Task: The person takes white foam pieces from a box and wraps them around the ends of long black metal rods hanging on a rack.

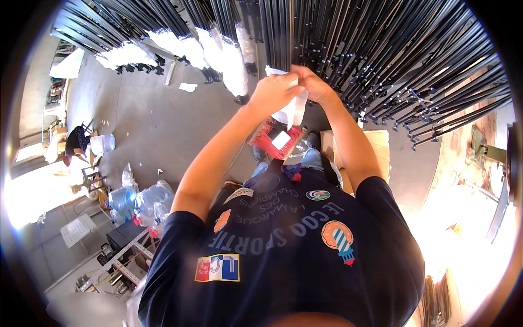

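At the top centre, my left hand (272, 92) is closed on a white wrapping sheet (294, 111), which looks like thin foam or plastic and hangs below my fingers. My right hand (313, 86) is right beside it, with its fingers bent around the sheet's upper part. Just beyond both hands runs a bundle of long black rods (275, 38), and the sheet lies against its near end. How far it goes around the rods is hidden by my hands. Below the sheet, in front of my legs, sits a red object (264, 140) with a white label.
Many more black rods (370, 60) with small end fittings hang at the right. Several rod bundles with white wraps (231, 68) are at the upper left. A cardboard box (376, 144) stands by my right arm. Clear plastic bottles (144, 199) and a bent-over person (78, 143) are at the left.
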### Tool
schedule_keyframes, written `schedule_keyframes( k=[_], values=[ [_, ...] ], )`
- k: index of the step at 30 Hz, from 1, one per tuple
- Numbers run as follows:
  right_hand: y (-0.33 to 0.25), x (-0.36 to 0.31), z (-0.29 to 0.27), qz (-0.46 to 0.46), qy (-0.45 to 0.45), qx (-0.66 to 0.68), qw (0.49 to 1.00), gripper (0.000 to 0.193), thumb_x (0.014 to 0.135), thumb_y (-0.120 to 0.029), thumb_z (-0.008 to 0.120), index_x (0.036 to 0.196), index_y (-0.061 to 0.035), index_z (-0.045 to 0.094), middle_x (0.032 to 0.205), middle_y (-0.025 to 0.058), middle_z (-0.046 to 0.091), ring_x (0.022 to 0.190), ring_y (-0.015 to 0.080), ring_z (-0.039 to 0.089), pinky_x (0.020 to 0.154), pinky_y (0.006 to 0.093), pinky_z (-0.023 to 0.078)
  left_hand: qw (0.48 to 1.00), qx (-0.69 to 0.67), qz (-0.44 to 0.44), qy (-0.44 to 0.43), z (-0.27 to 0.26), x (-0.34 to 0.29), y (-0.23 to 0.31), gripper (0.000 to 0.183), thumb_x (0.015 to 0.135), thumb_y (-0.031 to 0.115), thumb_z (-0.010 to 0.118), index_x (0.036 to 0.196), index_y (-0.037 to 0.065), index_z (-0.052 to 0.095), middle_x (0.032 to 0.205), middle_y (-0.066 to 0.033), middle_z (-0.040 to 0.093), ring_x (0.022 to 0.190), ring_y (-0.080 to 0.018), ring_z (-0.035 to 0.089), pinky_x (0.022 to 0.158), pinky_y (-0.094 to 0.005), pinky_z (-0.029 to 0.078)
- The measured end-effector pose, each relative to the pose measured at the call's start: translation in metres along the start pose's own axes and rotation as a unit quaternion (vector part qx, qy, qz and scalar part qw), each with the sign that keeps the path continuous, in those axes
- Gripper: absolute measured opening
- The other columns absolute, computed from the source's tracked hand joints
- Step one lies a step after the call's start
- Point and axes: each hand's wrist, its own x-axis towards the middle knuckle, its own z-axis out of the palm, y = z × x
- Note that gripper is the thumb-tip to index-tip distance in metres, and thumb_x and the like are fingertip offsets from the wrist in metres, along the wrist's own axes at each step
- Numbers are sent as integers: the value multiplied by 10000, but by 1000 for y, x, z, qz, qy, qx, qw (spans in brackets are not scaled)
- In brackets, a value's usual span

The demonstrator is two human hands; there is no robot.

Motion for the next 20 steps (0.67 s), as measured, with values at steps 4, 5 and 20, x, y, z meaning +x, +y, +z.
schedule_keyframes(
  k=[4,5,20],
  values=[
    [1,-5,-10,-14,-27,9,999,474,689,25,513,1158,-15,466,1066,99,550,974,170,532,810,285,444,992,-43,21,113,32,1,0,222,854,237,462,881,41,563,810,-185,577,784,-353,563,672,-422,441],
    [5,-7,-23,-33,-50,7,998,453,721,-5,535,1168,-19,461,1079,104,545,984,172,528,811,289,446,982,-71,48,167,36,0,4,228,865,224,443,899,37,570,843,-184,578,807,-353,558,689,-422,440],
    [4,-7,-8,61,56,150,985,300,856,-201,517,1090,-13,522,983,76,596,803,148,596,702,270,509,858,-334,-131,368,67,-8,-28,627,695,103,676,1211,133,321,1170,-52,369,1100,-281,361,968,-376,264]
  ],
)
